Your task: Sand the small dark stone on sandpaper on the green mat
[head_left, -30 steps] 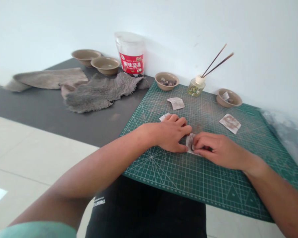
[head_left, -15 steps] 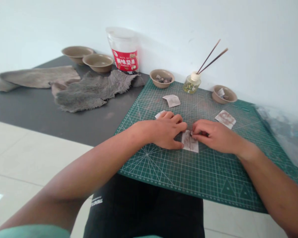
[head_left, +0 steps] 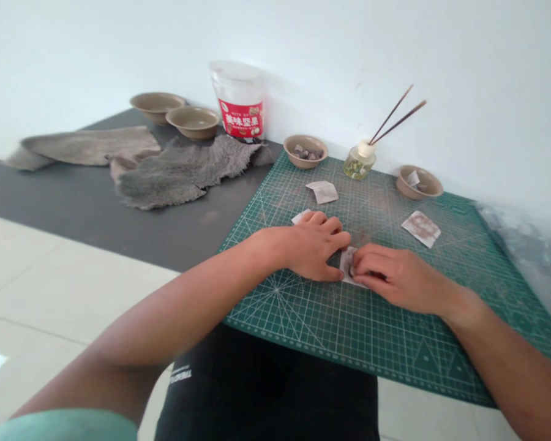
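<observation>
Paper sheet [head_left: 345, 264] is lying flat on the green mat [head_left: 303, 312], between the person's two hands. Left hand [head_left: 310, 248] is resting palm-down, fingers bent and spread, thumb and forefinger touching or just beside the sheet's left edge; its grip is standing wide, pressing rather than clasping. Right hand [head_left: 399, 278] is bearing on the sheet's right part, fingers curled; its grip is pinching narrow on a small piece [head_left: 351, 270], which is showing only as a sliver at the fingertips. Cannot tell what it is.

Paper scrap [head_left: 300, 217] is poking out beyond the left hand, partly hidden. Creased paper [head_left: 324, 192] is lying farther back; brown-smeared paper [head_left: 421, 229] is lying beyond the right hand. Brown dust is marking the mat in places.

Along the mat's back edge, left to right: bowl of stones [head_left: 305, 164], glass bottle [head_left: 359, 166] with two sticks [head_left: 397, 125] leaning out rightward, bowl with paper bits [head_left: 417, 192]. Plastic bag [head_left: 528, 245] is lying along the mat's right side.

Left of the mat, the grey worktop [head_left: 142, 229] is carrying a rough grey cloth [head_left: 179, 174], a smoother tan cloth [head_left: 87, 147], two bowls [head_left: 193, 127] and a red-labelled plastic tub [head_left: 241, 107] standing by the wall [head_left: 303, 55].
</observation>
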